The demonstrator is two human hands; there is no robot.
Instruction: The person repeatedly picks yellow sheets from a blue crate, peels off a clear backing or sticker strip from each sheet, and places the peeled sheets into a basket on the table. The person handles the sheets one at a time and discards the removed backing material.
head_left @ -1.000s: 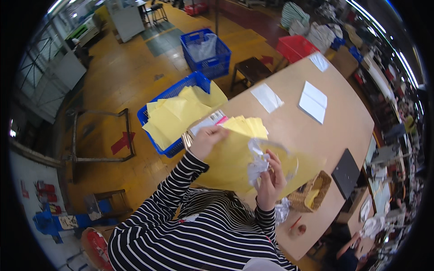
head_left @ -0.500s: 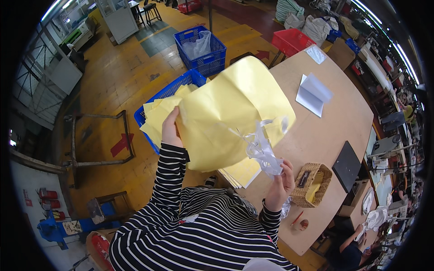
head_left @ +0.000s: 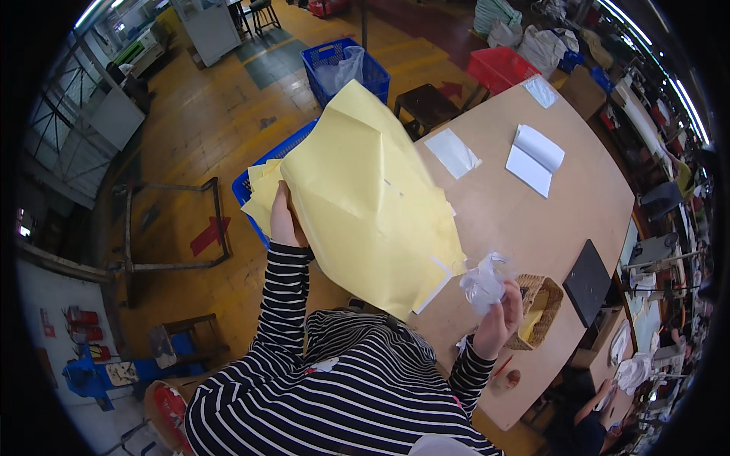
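My left hand [head_left: 286,219] grips the left edge of a large yellow sheet [head_left: 365,190], creased across its face and tilted in the air before me. Thumb and fingers of my right hand [head_left: 502,319] are closed on a crumpled bunch of whitish, see-through film strips [head_left: 485,283], just off the sheet's lower right corner. Beyond my left hand stands a blue plastic crate [head_left: 241,188] with more yellow sheets [head_left: 263,186] in it. The held sheet hides part of this crate and of the table.
On the tan table [head_left: 525,228] lie an open notebook [head_left: 534,161], a flat white sheet [head_left: 452,153], a black flat panel [head_left: 587,281] and a wicker basket [head_left: 549,319]. Farther off are another blue crate [head_left: 323,57], a brown stool [head_left: 427,105] and a red crate [head_left: 502,70]. A metal frame [head_left: 175,266] stands left.
My right hand has moved right and down with the film strips, away from the yellow sheet. The sheet has swung, its right side dropping, so the flat white sheet on the table now shows.
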